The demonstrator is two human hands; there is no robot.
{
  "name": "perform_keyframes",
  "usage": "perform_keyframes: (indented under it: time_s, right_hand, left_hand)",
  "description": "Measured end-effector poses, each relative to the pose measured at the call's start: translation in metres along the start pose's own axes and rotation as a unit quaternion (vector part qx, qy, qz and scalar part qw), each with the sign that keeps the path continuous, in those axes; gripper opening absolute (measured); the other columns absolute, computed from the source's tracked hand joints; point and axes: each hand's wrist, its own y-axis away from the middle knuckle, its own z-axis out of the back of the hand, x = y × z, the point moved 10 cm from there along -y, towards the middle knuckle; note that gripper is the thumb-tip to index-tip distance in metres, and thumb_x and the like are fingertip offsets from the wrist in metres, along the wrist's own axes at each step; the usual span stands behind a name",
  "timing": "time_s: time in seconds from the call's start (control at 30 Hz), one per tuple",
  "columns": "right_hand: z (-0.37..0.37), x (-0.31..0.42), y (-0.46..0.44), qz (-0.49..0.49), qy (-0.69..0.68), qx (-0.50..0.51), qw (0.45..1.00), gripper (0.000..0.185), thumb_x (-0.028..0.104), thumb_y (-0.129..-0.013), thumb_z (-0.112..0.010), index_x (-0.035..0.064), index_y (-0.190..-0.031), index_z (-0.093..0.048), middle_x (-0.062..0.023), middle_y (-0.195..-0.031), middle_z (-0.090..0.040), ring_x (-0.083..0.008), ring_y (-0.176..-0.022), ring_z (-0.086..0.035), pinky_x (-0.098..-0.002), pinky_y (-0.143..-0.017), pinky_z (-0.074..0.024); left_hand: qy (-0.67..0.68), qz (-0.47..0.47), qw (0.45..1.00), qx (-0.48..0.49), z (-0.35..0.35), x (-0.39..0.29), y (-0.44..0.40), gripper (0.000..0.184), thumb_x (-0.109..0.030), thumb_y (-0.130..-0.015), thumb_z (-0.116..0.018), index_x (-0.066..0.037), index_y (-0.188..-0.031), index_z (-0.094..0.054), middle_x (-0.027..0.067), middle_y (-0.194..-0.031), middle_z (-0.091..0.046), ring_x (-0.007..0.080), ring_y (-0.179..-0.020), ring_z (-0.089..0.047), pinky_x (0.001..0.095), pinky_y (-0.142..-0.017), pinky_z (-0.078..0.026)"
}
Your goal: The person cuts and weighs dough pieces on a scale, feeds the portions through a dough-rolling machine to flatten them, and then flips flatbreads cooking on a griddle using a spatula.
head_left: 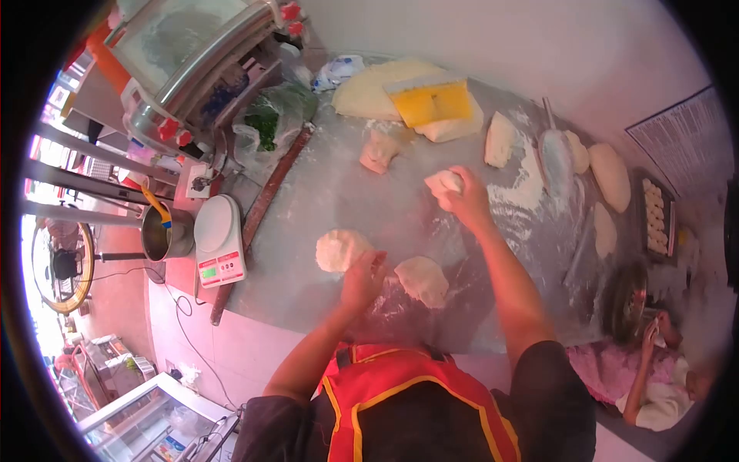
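Note:
My right hand (469, 202) is closed around a lump of dough (442, 183) over the grey worktop (308, 200). My left hand (363, 280) is beside a round, flattened piece of dough (339, 250), close against its right edge. The fingers of that hand are curled, and I cannot make out whether anything is in them. Just right of it lies another flattened dough piece (422, 282). Farther back sits a smaller dough lump (379, 151). A yellow dough scraper (435, 105) rests on the large dough mass (369, 88) by the wall.
A digital scale (218, 225) and a metal pot (175, 237) stand at the left, beside a wooden strip (264, 202). A roller machine (200, 61) is behind them. Flour (517, 192) and more dough (610, 177) lie right. A seated person (650, 377) is at lower right.

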Motion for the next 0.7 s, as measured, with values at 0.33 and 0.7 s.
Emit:
perform_keyframes:
  time_s: [0.33, 0.7]
  right_hand:
    - [-0.02, -0.039, 0.067, 0.046, 0.079, -0.005, 0.996, 0.061, 0.007, -0.074, -0.062, 0.0115, -0.131, -0.042, -0.0148, -0.139, -0.037, -0.0394, -0.128, -0.033, -0.0495, -0.103, -0.0292]
    - [-0.016, -0.008, 0.076, 0.037, 0.006, -0.027, 0.999, 0.046, 0.021, -0.09, -0.046, 0.0033, -0.133, -0.041, -0.0209, -0.14, -0.036, -0.0387, -0.132, -0.03, -0.0511, -0.107, -0.0238]
  left_hand:
    - [0.003, -0.053, 0.998, 0.03, -0.031, -0.047, -0.021, 0.022, -0.013, -0.087, -0.056, -0.001, -0.105, -0.058, 0.0168, -0.1, -0.06, 0.0314, -0.091, -0.061, 0.0384, -0.078, -0.048]
    - [-0.16, -0.254, 0.953, -0.029, -0.105, -0.067, -0.095, 0.039, -0.018, -0.088, -0.049, 0.001, -0.122, -0.049, 0.0197, -0.134, -0.044, 0.0353, -0.125, -0.04, 0.0448, -0.104, -0.032]
